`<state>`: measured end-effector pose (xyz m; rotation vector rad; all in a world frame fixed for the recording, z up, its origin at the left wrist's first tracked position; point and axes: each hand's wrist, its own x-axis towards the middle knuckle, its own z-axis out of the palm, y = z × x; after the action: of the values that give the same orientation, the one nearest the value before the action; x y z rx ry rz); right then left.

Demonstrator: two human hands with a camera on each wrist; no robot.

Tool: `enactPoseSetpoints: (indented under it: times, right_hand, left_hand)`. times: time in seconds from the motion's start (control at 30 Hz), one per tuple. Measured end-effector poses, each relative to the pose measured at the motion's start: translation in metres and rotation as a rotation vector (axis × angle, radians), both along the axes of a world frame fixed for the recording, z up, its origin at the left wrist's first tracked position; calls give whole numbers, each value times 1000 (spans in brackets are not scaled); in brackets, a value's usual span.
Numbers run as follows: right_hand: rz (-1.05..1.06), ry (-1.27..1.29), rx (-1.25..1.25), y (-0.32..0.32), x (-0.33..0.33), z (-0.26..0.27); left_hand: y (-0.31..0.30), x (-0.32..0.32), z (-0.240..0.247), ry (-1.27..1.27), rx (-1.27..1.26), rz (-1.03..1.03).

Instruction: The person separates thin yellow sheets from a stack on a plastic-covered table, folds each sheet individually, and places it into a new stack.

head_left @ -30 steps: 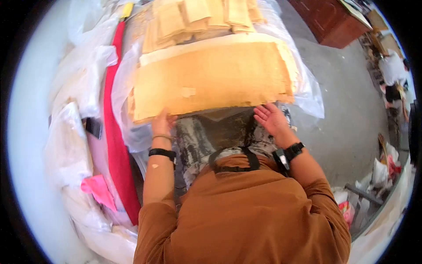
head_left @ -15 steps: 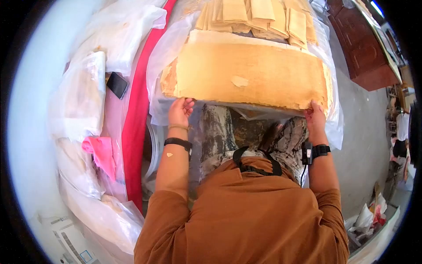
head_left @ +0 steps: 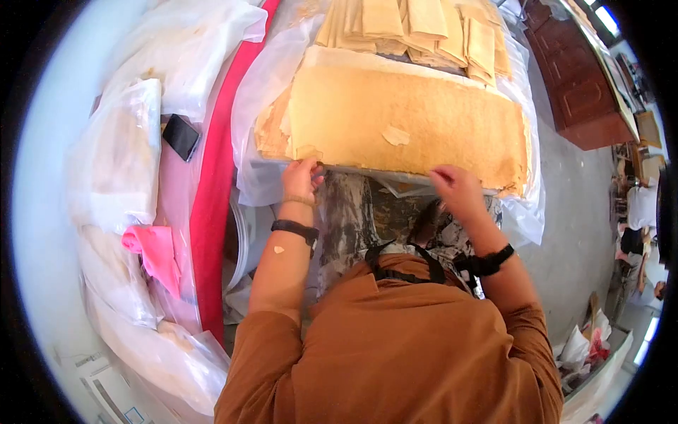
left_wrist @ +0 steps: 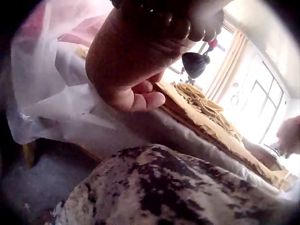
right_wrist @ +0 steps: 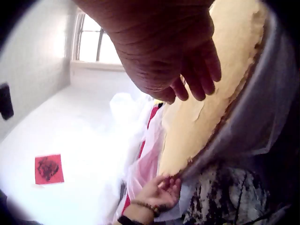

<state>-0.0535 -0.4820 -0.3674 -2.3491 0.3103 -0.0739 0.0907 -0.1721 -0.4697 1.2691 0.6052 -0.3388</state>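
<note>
**Grip at the Near Edge of a Broad Yellow Sheet**

Left hand (head_left: pixel 301 181): fingers curled, tips pinching the near left corner of the top yellow sheet (head_left: pixel 438 127). Right hand (head_left: pixel 460 194): over the near edge, right of the middle; fingers loosely bent and slightly apart, with nothing seen between them.

Top sheet: centre of the frame, wider than deep, on layers of the same stuff. Surface matt and fine-grained; edges thin, ragged and chipped, browner along the near side. One pale flake (head_left: pixel 396 136), irregular in outline, lay flat on it near the middle.

Handling, as judged: so brittle-looking a rim asked for light pads and a shallow pinch, the pull shared between two well-parted points. A single corner hold risked a tear; a low, level draw suited the breadth best. Care was due at the chipped right end.

Surroundings: folded yellow pieces (head_left: pixel 383 18), long and narrow, overlapping at the top of the frame; translucent plastic sheeting (head_left: pixel 247 141), creased, beneath the layers; red strip (head_left: pixel 215 162), smooth, running down the left; dark phone (head_left: pixel 181 137), upper left; pink cloth (head_left: pixel 159 258), crumpled, farther down.
</note>
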Motion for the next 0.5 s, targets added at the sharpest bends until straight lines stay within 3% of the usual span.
enactPoseSetpoints:
  times: [0.13, 0.27, 0.37, 0.5]
  right_hand:
    - [363, -269, -206, 57, 45, 8]
    - [398, -235, -257, 98, 83, -19]
    - [390, -210, -247, 107, 100, -30]
    - [410, -249, -195, 111, 111, -30]
  left_hand:
    - [-15, -10, 24, -67, -95, 25]
    - [-22, -14, 38, -54, -175, 25]
    - [-16, -6, 21, -63, -378, -15]
    - [-23, -2, 31, -90, -395, -11]
